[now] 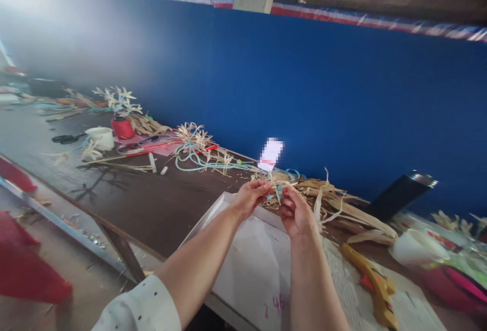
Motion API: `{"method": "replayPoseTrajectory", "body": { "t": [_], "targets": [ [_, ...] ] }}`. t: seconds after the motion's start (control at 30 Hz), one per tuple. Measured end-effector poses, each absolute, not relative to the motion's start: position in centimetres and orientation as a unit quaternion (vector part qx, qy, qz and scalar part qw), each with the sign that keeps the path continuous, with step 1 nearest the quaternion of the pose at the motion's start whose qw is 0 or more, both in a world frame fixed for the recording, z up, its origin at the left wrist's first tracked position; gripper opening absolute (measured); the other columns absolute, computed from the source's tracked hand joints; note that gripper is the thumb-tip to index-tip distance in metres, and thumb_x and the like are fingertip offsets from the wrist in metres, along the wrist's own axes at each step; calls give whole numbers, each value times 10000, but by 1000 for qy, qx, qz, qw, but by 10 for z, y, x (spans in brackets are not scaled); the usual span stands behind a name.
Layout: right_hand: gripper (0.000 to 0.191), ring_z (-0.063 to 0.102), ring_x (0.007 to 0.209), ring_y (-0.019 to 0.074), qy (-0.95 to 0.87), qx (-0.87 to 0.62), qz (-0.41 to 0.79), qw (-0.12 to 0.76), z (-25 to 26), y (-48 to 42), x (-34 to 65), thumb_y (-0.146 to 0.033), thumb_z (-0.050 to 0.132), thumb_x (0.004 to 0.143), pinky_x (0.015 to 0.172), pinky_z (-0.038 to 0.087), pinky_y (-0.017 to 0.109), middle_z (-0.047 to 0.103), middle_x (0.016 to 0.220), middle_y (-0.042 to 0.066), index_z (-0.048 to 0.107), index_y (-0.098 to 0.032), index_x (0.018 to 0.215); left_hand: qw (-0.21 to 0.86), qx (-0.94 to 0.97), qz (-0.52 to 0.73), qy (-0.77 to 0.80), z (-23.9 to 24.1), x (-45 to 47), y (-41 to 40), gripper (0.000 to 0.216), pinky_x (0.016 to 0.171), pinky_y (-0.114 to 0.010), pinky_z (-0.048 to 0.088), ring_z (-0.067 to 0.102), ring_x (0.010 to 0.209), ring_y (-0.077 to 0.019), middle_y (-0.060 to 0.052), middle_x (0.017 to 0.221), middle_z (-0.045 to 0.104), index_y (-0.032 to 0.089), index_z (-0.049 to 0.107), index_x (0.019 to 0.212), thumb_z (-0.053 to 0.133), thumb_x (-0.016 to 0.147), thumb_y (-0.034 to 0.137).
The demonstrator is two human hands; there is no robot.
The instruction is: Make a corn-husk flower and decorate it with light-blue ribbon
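Observation:
Over the far edge of a shallow white box [243, 265], both my hands are raised close together. My left hand [251, 198] pinches a pale strip of dried husk [277, 194] between thumb and fingertips. From the other side, my right hand [299, 212] has its fingers curled at the same strip; its exact grip is partly hidden. Just behind the hands lie small husk scraps and light blue bits. A bundle of dried husks [342, 204] spreads to the right of my right hand.
Husk flowers on light blue stems [194, 138], a red thread spool [123, 128], a white cup [101, 138] and scissors [68, 138] lie leftward. Rightward are a yellow glue gun [375, 285], a dark thermos [401, 196] and a white bowl [416, 247]. A blue partition [323, 92] stands behind.

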State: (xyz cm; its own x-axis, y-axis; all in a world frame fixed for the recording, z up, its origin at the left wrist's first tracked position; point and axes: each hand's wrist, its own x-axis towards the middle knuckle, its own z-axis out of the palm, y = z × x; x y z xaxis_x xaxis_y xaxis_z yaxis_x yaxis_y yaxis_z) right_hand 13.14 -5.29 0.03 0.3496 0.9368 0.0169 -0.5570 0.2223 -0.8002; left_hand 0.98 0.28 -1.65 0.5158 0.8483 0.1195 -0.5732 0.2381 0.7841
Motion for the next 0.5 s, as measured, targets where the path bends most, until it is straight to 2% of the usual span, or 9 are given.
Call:
{"method": "replayPoseTrajectory", "body": {
  "t": [0.23,0.5],
  "targets": [
    [184,362,428,-3,-265,-324,561,714,-3,-51,132,-274,693,672,298,249,78,510,690,-53,561,-177,755,780,378,471,163,-14,10,1,322,571,-190,361,482,582,-45,-3,693,567,123,612,751,751,579,357],
    [153,366,434,-12,-249,-310,572,717,-4,-51,130,-236,688,681,299,258,63,510,700,-58,570,-177,760,772,405,462,161,-14,11,0,281,578,-191,341,480,599,-48,0,678,563,122,616,741,725,618,349]
  ]
}}
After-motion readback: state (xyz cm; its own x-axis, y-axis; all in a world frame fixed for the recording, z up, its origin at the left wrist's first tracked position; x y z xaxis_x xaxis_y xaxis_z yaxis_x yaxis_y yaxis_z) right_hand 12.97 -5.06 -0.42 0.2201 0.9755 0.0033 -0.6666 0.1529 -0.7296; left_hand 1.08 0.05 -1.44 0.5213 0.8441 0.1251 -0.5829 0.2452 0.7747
